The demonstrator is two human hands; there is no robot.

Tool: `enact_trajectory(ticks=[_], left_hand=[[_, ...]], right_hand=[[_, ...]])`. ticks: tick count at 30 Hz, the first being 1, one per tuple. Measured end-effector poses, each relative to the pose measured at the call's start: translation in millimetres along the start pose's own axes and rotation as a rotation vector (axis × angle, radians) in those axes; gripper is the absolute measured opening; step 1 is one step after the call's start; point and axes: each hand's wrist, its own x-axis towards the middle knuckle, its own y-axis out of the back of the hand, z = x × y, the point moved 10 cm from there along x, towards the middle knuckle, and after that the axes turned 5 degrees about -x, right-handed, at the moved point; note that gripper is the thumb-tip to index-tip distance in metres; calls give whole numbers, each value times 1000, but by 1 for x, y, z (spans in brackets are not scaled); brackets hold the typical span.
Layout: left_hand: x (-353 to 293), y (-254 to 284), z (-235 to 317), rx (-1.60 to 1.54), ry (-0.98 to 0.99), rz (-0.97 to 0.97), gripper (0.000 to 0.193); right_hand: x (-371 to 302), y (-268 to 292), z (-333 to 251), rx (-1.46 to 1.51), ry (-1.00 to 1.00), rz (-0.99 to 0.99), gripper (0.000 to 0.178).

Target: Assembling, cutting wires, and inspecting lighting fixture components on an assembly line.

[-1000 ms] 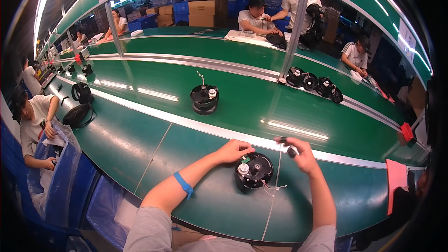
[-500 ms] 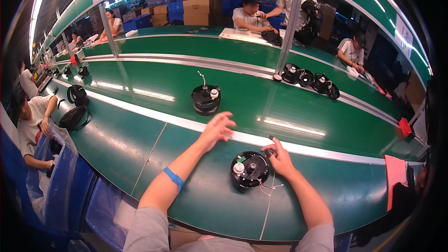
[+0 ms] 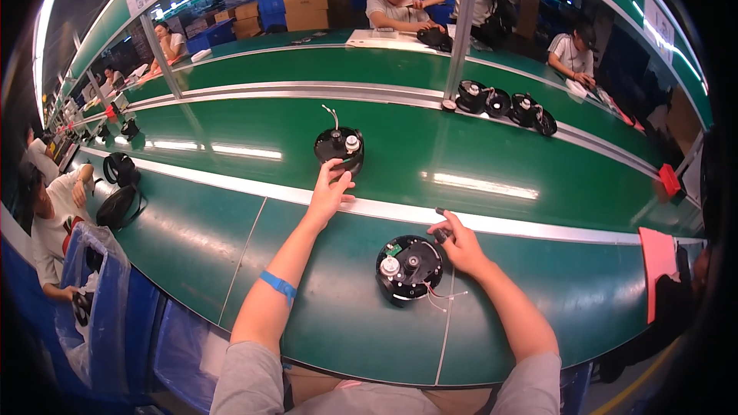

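My left hand (image 3: 330,194), a blue band (image 3: 278,284) round its forearm, reaches over the green belt. Its fingers are spread at the near side of a round black housing (image 3: 329,146), which has a silvery round part and a white wire standing up; whether they touch it I cannot tell. My right hand (image 3: 463,246) hovers beside a second round black housing (image 3: 415,277) on the worktop, fingers apart, with black coverings on two fingertips. This housing carries a small green circuit board (image 3: 394,250), a silvery round part (image 3: 390,266) and loose thin wires (image 3: 444,295).
A pale metal rail (image 3: 384,211) divides the worktop from the belt. Several black housings (image 3: 500,104) stand on the far ledge. Black strapped items (image 3: 119,204) lie at left near a co-worker (image 3: 58,211) and a plastic-lined blue bin (image 3: 115,300). A pink sheet (image 3: 657,265) hangs at right.
My left hand has moved forward and left to the housing on the belt. My right hand remains by the near housing. The view has shifted slightly.
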Motion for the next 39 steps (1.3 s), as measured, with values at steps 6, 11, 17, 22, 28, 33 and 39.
enact_trajectory(ticks=[6,11,17,22,28,33,39], left_hand=[[-2,-2,0,11,-138,22,34],[-7,-8,4,-77,-212,7,19],[-11,-20,1,-121,-187,-127,15],[-12,-18,3,-176,-81,-176,27],[-3,-5,-15,-294,57,-168,24],[-1,-9,-27,-280,56,-217,18],[-9,-15,-18,-197,81,-251,16]], right_hand=[[2,1,0,-5,4,11,46],[0,3,7,17,-1,23,45],[1,-1,6,-31,10,-19,53],[3,1,-8,-50,39,-16,50],[1,0,-4,-69,88,22,58],[-1,3,-6,-58,-37,-17,49],[1,2,-7,-43,37,23,46]])
